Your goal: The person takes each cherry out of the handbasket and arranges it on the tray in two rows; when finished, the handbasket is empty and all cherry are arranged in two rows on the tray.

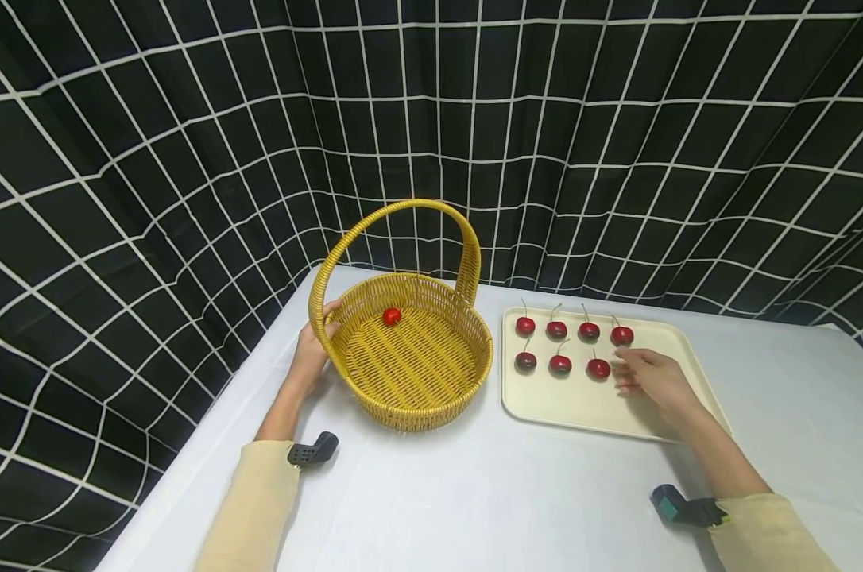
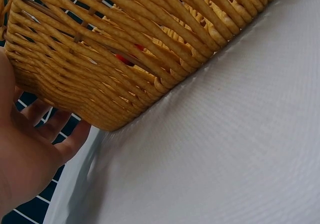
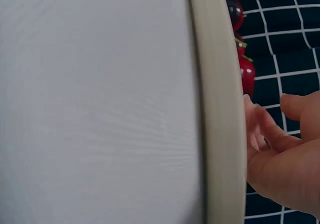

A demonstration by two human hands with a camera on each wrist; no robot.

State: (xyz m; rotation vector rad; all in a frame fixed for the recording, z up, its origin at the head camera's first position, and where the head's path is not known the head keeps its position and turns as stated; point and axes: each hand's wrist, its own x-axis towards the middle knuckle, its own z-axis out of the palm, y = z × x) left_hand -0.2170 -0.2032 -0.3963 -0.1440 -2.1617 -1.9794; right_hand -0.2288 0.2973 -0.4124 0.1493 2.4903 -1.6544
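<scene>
My left hand [image 1: 311, 349] holds the left side of a yellow woven basket [image 1: 416, 417], beside the foot of its tall arched handle. In the left wrist view, its fingers [image 2: 75, 139] lie against the wicker wall. Inside the basket is one red cherry [image 1: 392, 316]. Over the right part of a cream tray [image 1: 567, 409], my right hand [image 1: 656, 381] has its fingers apart, with nothing visible between them. Its fingertips are close to the nearest cherry [image 1: 598, 369], and the thumb is just below another cherry [image 1: 621, 335]. In the right wrist view, the tray's rim hides part of this hand.
Several more stemmed cherries [image 1: 556, 330] lie in two rows on the tray. The tray stands right of the basket on a white tablecloth [image 1: 439, 500]. A black curtain with a white grid [image 1: 417, 119] hangs behind and to the left.
</scene>
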